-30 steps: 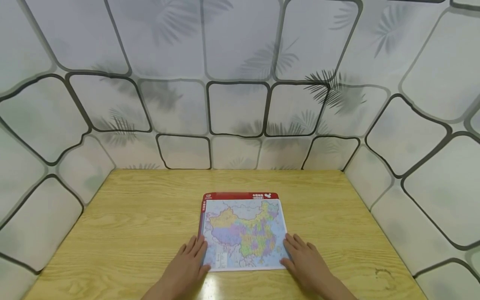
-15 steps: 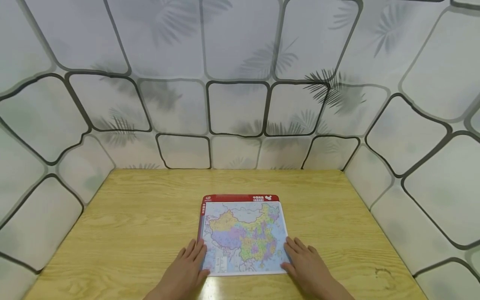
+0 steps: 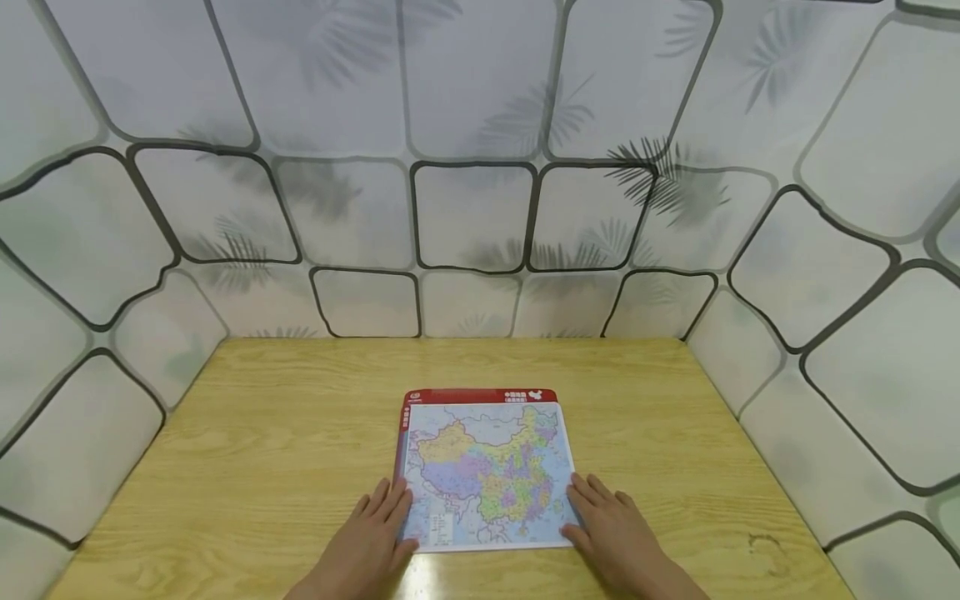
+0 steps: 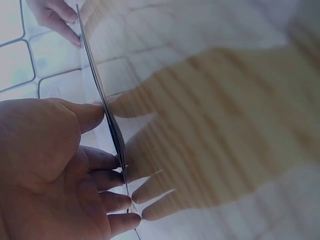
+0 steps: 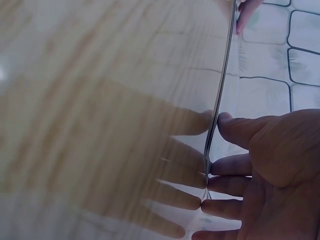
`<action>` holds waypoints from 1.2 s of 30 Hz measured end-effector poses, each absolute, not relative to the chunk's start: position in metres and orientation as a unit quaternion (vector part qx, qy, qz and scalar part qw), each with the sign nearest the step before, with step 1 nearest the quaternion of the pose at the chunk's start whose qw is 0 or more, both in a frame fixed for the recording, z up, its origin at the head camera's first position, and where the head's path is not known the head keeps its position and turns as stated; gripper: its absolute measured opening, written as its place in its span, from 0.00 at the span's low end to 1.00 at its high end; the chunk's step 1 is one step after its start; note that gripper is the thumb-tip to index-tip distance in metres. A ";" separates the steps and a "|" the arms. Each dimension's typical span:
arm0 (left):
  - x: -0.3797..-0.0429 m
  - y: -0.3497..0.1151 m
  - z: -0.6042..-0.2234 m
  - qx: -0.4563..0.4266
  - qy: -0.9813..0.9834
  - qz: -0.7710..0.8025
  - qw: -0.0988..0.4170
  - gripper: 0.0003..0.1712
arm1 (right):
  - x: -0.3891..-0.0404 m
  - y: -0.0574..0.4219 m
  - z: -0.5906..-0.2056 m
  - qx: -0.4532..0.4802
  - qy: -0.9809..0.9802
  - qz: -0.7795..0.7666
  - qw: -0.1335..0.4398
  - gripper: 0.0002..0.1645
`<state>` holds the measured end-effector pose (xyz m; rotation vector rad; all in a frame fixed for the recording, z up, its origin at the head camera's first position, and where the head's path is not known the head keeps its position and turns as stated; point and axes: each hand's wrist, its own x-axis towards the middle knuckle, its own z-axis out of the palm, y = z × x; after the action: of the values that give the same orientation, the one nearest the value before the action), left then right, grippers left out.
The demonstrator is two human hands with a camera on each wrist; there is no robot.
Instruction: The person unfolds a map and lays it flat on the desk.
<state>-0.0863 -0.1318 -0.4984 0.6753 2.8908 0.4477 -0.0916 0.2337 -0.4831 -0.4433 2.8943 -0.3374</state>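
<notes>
Tabletop (image 3: pixel 262 450), wood-grain, glossy; walls (image 3: pixel 480 217) behind and beside it, stone-outline and palm-frond print. One map of China (image 3: pixel 487 471), red top band, lying flat at near centre. Left hand (image 3: pixel 366 533) and right hand (image 3: pixel 618 532): fingers extended, touching its side edges without gripping, hiding parts of them. Glare patch (image 3: pixel 418 575) just below; dark curved mark (image 3: pixel 767 542) farther right.

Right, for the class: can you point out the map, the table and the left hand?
Map (image 3: pixel 487 468), head view: the middle of its printed face.
Table (image 3: pixel 262 442), head view: a bare part of its top.
Left hand (image 3: pixel 367 532), head view: the back of the hand.
</notes>
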 end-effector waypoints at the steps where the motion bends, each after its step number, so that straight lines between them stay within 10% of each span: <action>1: -0.086 -0.132 -0.499 0.226 0.960 0.149 0.068 0.38 | -0.092 0.234 -0.483 -0.151 0.977 -0.113 0.095 0.36; 36: -0.069 -0.117 -0.497 0.274 0.957 0.052 0.087 0.34 | -0.129 0.244 -0.488 -0.185 0.977 -0.106 0.027 0.33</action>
<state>-0.0693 -0.1174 -0.4970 0.8149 2.8494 0.1543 -0.1292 0.2442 -0.4885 -0.5730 3.0165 -0.3263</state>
